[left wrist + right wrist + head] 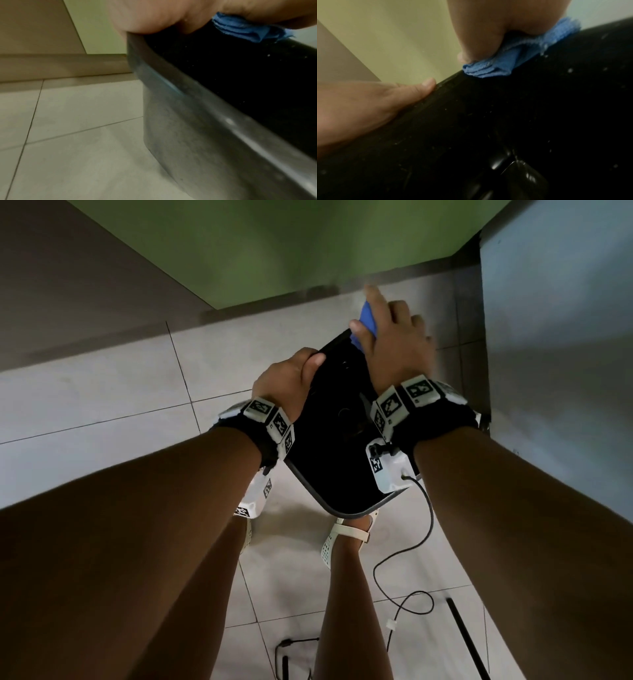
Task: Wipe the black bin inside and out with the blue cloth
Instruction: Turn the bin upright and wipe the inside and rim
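**Both hands on the black bin, blue cloth at its far rim**

Nearest the head camera are the two bare forearms, each with a black wrist band carrying white marker blocks. Below them stand the person's feet in cream sandals (346,537) on the pale tiled floor (102,392), with a thin black cable (407,556) looping across the tiles at the lower right.

On the left, the left hand (286,380) grips the left rim of the black bin (337,440), thumb curled over the edge onto the inside wall; the right wrist view shows that thumb lying along the rim.

In the middle, the bin stands on the floor between the forearms, close to the green wall (274,251) at the back. Its dark inside is flecked with pale specks.

On the right, the right hand (394,340) holds the folded blue cloth (368,318), pressing it onto the bin's far rim, with the thumb on the near side of the cloth and the forefinger stretched past it. To the far right rises a pale blue-grey panel (555,320).
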{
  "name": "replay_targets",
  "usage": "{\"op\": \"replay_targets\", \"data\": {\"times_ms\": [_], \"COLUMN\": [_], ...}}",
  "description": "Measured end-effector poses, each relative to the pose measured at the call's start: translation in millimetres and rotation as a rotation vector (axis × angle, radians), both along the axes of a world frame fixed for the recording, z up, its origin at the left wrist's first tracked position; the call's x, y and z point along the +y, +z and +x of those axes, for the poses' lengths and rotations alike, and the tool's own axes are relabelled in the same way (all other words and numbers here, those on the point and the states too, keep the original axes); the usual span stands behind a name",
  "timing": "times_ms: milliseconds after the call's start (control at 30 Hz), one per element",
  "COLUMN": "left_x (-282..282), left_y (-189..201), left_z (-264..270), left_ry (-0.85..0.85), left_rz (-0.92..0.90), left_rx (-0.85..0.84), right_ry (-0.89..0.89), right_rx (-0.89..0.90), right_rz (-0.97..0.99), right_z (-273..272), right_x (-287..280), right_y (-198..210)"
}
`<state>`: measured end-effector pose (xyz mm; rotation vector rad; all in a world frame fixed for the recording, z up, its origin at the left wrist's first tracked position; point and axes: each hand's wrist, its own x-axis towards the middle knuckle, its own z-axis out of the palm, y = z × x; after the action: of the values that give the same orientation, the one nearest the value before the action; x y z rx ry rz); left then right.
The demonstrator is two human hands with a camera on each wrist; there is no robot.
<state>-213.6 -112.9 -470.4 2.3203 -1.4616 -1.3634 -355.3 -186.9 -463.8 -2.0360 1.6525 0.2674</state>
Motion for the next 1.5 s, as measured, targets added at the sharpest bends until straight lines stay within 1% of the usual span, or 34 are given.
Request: {"op": "replay_targets", "data": {"times_ms": [67,167,233,267,333,433,500,600,700,800,933,1000,1133,1233,1300,1400,1500], "left_x": [3,8,12,16,26,44,49,32,-1,-17,-12,-11,-13,-13,-12,-11,-9], "left_y": [0,2,2,2,2,3,6,5,-2,-11,-20,-22,-23,-24,-23,-22,-20], "left_z": [-1,-8,-15,-18,-21,-19,-15,-5,-3,-6,-5,-6,-4,-3,-4,-5,-4], "left_ry": [0.094,0.191,0.208,0.225,0.291,0.385,0.360,0.290,0.301,0.316,0.421,0.446,0.414,0.403,0.402,0.401,0.393], "left_rz": [-0.011,-0.020,-0.027,-0.040,-0.077,-0.060,-0.032,-0.096,-0.183,-0.209,-0.234,-0.254,-0.253,-0.267,-0.274,-0.289,-0.295], "left_rx": [-0.018,-0.003,0.014,0.028,0.046,0.041,0.033,0.060,0.161,0.165,0.210,0.215,0.160,0.148,0.134,0.140,0.135], "right_ry": [-0.032,-0.158,-0.223,-0.221,-0.143,0.056,0.136,0.208,0.279,0.294,0.270,0.220,0.001,-0.148,-0.196,-0.195,-0.087], "right_rx": [0.040,0.101,0.074,0.048,-0.023,-0.093,-0.115,-0.101,-0.088,-0.081,-0.070,-0.074,-0.045,-0.095,-0.155,-0.134,-0.055], "right_rz": [-0.034,-0.062,-0.059,-0.059,-0.037,0.016,0.054,0.075,0.030,-0.002,-0.026,-0.047,-0.161,-0.124,-0.113,-0.133,-0.137], "right_z": [-5,-16,-21,-23,-22,-12,-4,4,8,9,9,3,-36,-68,-74,-66,-55], "right_x": [3,17,23,22,14,0,-4,-2,4,7,11,15,32,42,43,37,31], "right_y": [0,-2,-2,-1,-1,1,1,-1,-4,-6,-4,-4,-4,-5,-6,-5,0]}}
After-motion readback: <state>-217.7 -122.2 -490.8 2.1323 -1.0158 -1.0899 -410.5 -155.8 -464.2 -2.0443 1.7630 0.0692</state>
